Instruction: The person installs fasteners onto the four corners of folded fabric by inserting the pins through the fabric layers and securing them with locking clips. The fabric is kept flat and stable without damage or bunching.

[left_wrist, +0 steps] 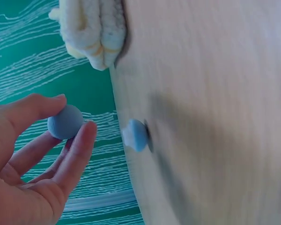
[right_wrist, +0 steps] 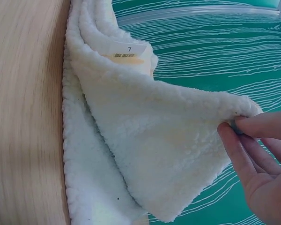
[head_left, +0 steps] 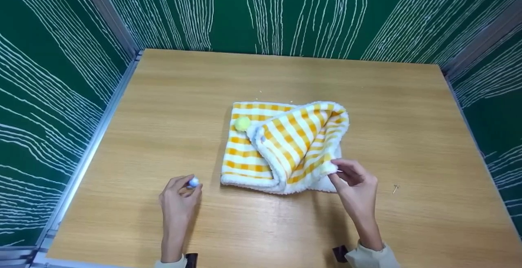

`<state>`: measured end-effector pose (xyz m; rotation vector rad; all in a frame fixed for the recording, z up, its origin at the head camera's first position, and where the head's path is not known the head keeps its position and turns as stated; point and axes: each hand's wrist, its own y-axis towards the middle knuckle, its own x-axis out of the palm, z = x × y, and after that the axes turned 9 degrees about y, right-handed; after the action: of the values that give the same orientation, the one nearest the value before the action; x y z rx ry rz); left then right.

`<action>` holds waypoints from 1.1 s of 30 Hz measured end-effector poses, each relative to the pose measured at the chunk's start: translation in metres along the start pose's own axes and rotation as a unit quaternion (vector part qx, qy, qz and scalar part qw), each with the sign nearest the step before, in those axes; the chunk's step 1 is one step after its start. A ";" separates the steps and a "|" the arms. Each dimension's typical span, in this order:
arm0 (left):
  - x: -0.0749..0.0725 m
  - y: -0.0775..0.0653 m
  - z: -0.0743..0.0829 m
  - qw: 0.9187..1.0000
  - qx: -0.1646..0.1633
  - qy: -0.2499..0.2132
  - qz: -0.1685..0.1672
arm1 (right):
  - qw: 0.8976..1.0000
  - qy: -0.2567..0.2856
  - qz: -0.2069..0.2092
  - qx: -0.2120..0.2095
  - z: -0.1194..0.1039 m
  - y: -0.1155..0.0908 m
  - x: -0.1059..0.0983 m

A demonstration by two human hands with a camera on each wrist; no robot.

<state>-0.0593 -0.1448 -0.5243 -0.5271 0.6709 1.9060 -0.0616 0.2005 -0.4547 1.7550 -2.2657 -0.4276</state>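
Observation:
Near the left of the blanket, my left hand (head_left: 179, 202) pinches a small round blue cap (left_wrist: 65, 122) between thumb and fingertip. A second small blue-and-white knob (left_wrist: 136, 135) stands on the table just past those fingers. My right hand (head_left: 357, 190) pinches the near right corner of a yellow-and-white checked fleece blanket (head_left: 248, 149) and lifts it. A bluish bit (right_wrist: 235, 125) shows between the right fingertips at that corner. The blanket is partly folded over, its white fleece underside (right_wrist: 154, 126) showing in the right wrist view.
A pale yellow pompom (head_left: 242, 124) lies on the blanket's left part. A printed label (right_wrist: 127, 49) sticks out at the blanket's edge. On the wooden table (head_left: 163, 109), a small pin-like piece (head_left: 396, 188) lies right of my right hand. Green white-lined walls (head_left: 228, 15) enclose the table.

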 end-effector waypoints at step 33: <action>0.043 0.002 0.080 0.968 0.194 -0.136 -0.085 | 0.999 0.033 0.015 0.002 0.002 -0.006 0.004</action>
<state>-0.0833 -0.0639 -0.4911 -0.0684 0.7653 1.5935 -0.0584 0.1959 -0.4590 1.7099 -2.2451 -0.3548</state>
